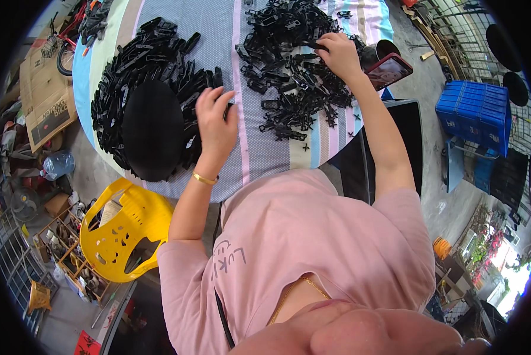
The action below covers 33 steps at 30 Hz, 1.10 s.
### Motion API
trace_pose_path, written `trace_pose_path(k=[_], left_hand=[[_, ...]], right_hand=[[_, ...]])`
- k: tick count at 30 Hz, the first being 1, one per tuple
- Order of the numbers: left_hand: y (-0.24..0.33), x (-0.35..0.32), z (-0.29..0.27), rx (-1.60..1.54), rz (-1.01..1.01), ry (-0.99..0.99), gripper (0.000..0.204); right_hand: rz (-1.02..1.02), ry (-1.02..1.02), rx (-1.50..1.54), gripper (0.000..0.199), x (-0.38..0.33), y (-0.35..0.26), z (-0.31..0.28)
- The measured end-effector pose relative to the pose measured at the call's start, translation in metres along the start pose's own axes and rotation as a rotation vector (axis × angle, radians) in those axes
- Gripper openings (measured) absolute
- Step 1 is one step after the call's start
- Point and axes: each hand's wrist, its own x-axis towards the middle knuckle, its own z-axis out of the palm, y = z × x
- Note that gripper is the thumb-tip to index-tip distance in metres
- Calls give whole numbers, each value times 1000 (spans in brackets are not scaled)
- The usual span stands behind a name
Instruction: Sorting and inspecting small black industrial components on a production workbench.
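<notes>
Two heaps of small black plastic parts lie on a cloth-covered table. My left hand point(217, 121) is at the right edge of the left heap point(138, 59), its fingers curled. A dark plastic part point(229, 111) shows between its thumb and fingers. Over the right heap point(289, 77), my right hand point(341, 54) pinches a slim black plastic part point(316, 45) between thumb and fingertips. Its exact kind is too small to make out. A flat black oval point(153, 131) covers part of the left heap.
Beside my right wrist, a phone point(389, 71) leans against a dark round container point(379, 52) on the striped tablecloth point(251, 157). A yellow plastic chair point(123, 231) stands at left, blue crates point(473, 115) at right. Cardboard point(48, 100) is beyond the table's left edge.
</notes>
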Motion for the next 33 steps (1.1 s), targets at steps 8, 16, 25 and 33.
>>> trace_pose_path(k=[8, 16, 25, 33], left_hand=[[23, 11, 83, -1184, -677, -357, 32], [8, -25, 63, -1112, -919, -430, 25], [8, -49, 38, -1185, -997, -361, 35], [-1, -57, 25, -1137, -873, -367, 31]], right_hand=[[238, 17, 616, 22, -53, -122, -16], [180, 14, 550, 19, -65, -101, -7], [308, -40, 223, 34, 1, -65, 38], [276, -283, -92, 12, 14, -87, 39]])
